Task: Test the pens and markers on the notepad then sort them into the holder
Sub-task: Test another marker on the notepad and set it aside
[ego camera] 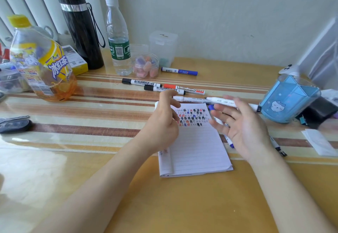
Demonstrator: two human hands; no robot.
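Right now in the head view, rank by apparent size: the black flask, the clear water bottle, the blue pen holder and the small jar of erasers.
1. Black flask
2. Clear water bottle; its height rivals the flask's, so that ranking is unsure
3. Blue pen holder, nearer the camera
4. Small clear jar of erasers

- An iced-tea bottle (41, 62) with a yellow cap stands at the far left of the desk (164, 205).
- A black flask (80, 29) stands upright behind it, with a yellow box (75, 59) between the two.
- A water bottle (118, 38), nearly empty, stands just right of the flask.
- A small clear jar (146, 65) of pastel pieces sits beside the water bottle, a frosted plastic box (163, 47) behind it.
- A black key fob (13, 124) lies at the left edge.
- A folded white tissue (319, 142) lies at the right edge.
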